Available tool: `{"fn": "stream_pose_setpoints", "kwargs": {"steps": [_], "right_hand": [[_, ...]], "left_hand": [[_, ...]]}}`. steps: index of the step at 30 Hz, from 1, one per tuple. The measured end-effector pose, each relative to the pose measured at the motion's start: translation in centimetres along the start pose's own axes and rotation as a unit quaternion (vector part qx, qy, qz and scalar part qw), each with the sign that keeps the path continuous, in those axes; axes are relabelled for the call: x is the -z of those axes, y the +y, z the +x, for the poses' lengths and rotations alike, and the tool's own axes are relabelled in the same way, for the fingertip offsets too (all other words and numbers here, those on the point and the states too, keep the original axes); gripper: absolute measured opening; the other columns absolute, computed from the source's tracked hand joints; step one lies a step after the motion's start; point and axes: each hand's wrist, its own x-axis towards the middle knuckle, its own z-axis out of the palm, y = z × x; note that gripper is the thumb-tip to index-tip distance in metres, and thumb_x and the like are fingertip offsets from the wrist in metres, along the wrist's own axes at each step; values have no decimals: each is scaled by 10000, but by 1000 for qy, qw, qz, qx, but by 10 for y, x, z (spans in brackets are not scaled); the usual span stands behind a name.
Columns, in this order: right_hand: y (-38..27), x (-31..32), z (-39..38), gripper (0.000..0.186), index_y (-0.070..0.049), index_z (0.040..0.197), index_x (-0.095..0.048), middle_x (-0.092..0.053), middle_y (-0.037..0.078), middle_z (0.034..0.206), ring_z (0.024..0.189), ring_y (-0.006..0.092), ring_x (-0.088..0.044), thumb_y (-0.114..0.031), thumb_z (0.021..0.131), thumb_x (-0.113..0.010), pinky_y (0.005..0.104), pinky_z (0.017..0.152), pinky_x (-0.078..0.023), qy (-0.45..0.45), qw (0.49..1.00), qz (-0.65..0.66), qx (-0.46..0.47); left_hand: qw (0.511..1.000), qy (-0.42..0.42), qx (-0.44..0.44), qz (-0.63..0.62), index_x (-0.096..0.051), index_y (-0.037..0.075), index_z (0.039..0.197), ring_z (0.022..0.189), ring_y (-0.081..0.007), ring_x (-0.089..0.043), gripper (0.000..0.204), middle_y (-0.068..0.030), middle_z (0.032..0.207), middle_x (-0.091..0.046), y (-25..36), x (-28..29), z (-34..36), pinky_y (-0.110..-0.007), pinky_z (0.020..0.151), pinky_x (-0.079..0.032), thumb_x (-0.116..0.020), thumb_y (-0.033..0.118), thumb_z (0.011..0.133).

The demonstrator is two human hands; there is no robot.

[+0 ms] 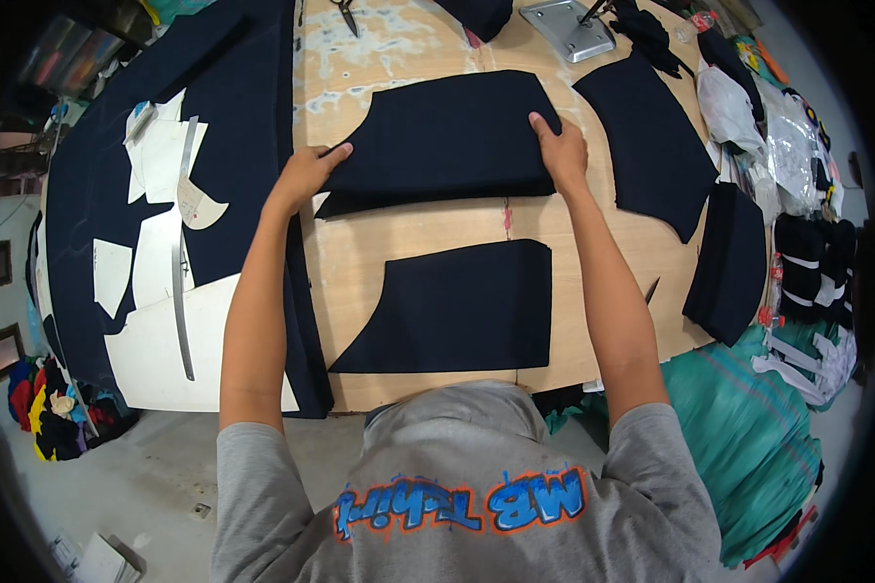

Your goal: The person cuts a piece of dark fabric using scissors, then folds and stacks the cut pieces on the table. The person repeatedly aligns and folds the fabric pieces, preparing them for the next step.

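Note:
A cut piece of dark navy cloth (447,136), seemingly several layers thick, is held between my two hands just over the wooden tabletop (428,222). My left hand (304,179) pinches its left corner, thumb on top and fingers hidden below. At the opposite end, my right hand (566,155) grips the right edge the same way. The cloth's near edge looks slightly raised, with a dark layer showing beneath at the left. Closer to me lies a similarly shaped navy piece (457,309), flat and untouched.
Navy cloth (248,126) covers the table's left side, bearing white paper patterns (160,248) and a curved metal ruler (180,301). Scissors (346,16) and a metal base plate (569,29) lie far. Cut pieces (651,146) (727,262) sit right, above a green sack (749,437).

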Motion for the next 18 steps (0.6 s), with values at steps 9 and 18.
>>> {"fn": "stream_pose_setpoints", "kwargs": {"steps": [9,18], "right_hand": [[-17,132,-130,444,59,1177,-818,-816,90,1006,881,159,-707,-373,1073,-806,334,872,-571,-42,975,219,-13],[82,116,-320,448,66,1228,-797,-843,155,1057,980,230,-767,-367,1122,-761,391,934,-585,106,970,194,104]], "left_hand": [[998,10,-54,-37,-821,-66,1213,959,-169,-737,616,-114,1028,-813,48,35,-157,-305,926,-551,-737,532,1093],[971,132,-142,-138,-795,-26,1113,902,-161,-724,483,-106,946,-795,-86,-95,-305,-321,835,-551,-792,455,1072]]}}
